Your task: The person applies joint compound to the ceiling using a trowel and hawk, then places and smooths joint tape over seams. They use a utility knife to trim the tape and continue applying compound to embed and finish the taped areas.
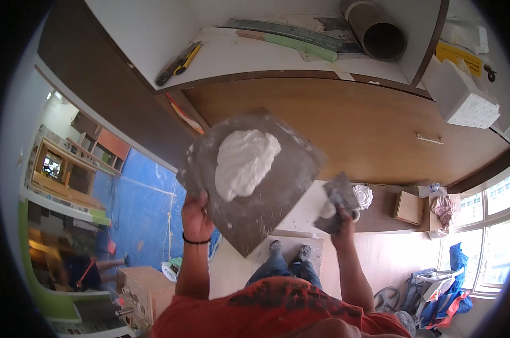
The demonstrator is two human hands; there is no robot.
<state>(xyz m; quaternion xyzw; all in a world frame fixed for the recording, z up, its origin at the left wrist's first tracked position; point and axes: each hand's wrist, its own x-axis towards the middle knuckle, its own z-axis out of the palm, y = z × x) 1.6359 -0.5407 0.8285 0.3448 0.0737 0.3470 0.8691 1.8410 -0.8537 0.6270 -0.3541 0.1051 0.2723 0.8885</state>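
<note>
left hand (196,217) raised, gripping; right hand (342,217) clenched

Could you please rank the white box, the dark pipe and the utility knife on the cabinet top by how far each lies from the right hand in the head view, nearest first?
From the right hand, holding a putty knife:
1. White box, upper right, by the cabinet's end.
2. Dark pipe, top, lying on the cabinet.
3. Utility knife, far upper left, above the putty-loaded board.
</note>
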